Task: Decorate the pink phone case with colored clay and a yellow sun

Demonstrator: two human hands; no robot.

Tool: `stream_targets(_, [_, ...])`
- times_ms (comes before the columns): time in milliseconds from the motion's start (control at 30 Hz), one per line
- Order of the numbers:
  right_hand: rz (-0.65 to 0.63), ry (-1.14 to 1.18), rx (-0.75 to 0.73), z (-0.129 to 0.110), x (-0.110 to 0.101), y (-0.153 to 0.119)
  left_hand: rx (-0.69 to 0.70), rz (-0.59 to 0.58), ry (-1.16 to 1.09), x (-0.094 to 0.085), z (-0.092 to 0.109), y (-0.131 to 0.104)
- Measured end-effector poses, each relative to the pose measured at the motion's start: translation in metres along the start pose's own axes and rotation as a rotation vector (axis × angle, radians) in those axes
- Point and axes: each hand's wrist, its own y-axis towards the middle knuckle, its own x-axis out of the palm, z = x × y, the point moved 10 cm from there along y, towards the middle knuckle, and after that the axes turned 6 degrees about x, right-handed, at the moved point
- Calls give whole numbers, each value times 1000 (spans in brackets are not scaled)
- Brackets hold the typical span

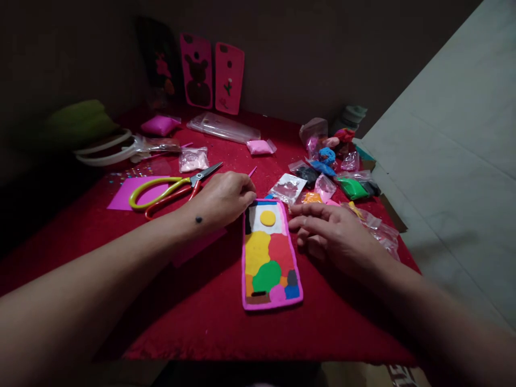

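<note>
Clay-covered panel [266, 277] lies on red cloth [181, 328]; left hand [226, 198] has curled fingers, pinching what I can't tell, right hand [336, 231] loosely spread; a stray knuckle could dent that pink rim [272, 307].

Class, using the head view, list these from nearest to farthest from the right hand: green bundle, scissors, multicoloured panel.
From the right hand:
1. Multicoloured panel: just left of the hand.
2. Scissors: farther left, beyond the left forearm.
3. Green bundle: far left, at the back.
</note>
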Motion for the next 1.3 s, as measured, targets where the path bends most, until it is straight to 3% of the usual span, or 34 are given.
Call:
stream_targets(300, [-99, 230, 40, 0, 5, 2, -3, -7, -56, -1, 2, -1])
stream_targets(533, [-259, 236, 62, -2, 23, 10, -8, 8, -67, -2, 1, -2])
stream_targets(733, [-283, 225, -7, -11, 34, 10, 16, 14, -72, -5, 3, -1])
stream_targets(867, [-262, 517, 123, -7, 42, 9, 10, 8, -69, -5, 1, -2])
stream_targets(1000, [-229, 599, 219, 5, 47, 13, -6, 9, -91, -4, 0, -2])
stream_targets(1300, [-310, 533, -25, 2, 44, 22, -1, 40, -121, -7, -1, 0])
